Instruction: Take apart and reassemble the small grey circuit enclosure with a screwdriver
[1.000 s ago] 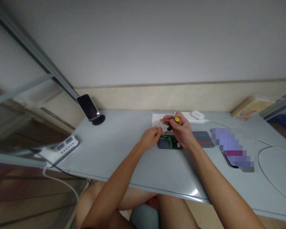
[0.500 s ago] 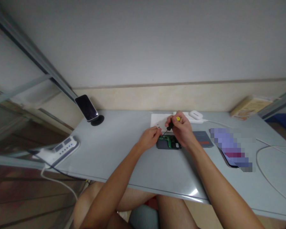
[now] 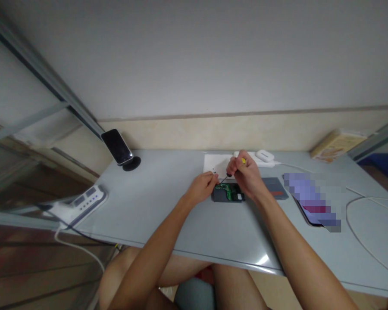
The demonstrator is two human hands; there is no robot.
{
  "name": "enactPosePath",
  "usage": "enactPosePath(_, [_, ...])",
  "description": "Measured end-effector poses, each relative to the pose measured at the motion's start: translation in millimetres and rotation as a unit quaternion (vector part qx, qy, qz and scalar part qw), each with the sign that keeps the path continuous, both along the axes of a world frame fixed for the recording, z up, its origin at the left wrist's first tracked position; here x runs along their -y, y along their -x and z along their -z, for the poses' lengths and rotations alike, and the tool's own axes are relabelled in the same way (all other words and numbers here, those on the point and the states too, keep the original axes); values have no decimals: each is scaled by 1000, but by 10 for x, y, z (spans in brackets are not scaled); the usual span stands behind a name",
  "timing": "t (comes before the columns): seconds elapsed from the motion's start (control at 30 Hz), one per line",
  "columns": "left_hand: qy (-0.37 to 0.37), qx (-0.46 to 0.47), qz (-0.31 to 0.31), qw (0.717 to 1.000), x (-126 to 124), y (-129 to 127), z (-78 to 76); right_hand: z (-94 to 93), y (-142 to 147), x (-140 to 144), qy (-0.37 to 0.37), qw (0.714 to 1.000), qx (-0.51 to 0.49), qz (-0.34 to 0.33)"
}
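Note:
A small dark device (image 3: pixel 228 192) lies open on the grey table (image 3: pixel 168 202), showing a green circuit board (image 3: pixel 225 188). My right hand (image 3: pixel 247 178) grips a small screwdriver (image 3: pixel 233 169) with a yellow cap and black handle, its thin tip slanting down to the board's left end. My left hand (image 3: pixel 203 186) rests at the device's left edge, fingertips pinched together by the screwdriver tip; whether it holds something tiny I cannot tell.
A white paper sheet (image 3: pixel 215 163) lies behind the device, a dark cover (image 3: pixel 274 188) to its right. A phone on a stand (image 3: pixel 118 147) at back left, a power strip (image 3: pixel 79 202) at the left edge, a white charger (image 3: pixel 267 156) with cable, a book (image 3: pixel 336 145) at back right.
My right hand has curled tighter over the screwdriver, hiding most of its yellow cap. The view has drifted slightly; my left hand stays by the device.

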State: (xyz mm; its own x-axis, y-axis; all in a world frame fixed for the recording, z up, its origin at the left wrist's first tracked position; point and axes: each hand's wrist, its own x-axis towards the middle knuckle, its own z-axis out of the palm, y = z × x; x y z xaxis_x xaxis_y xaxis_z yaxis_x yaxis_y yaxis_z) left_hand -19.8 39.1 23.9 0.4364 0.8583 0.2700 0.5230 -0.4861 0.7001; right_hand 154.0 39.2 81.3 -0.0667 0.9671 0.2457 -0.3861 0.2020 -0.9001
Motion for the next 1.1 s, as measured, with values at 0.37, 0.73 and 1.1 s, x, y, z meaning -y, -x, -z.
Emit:
enactPosePath(0.37, [-11,3,5,1000,-14,7,29,56,34,9,29,999,7,-36])
enactPosePath(0.73, [-6,-1,6,1000,-2,3,0,102,41,-47,31,997,-60,26])
enactPosePath(1.1, [-2,-22,21,1000,-13,18,-10,151,30,-101,-10,997,3,81])
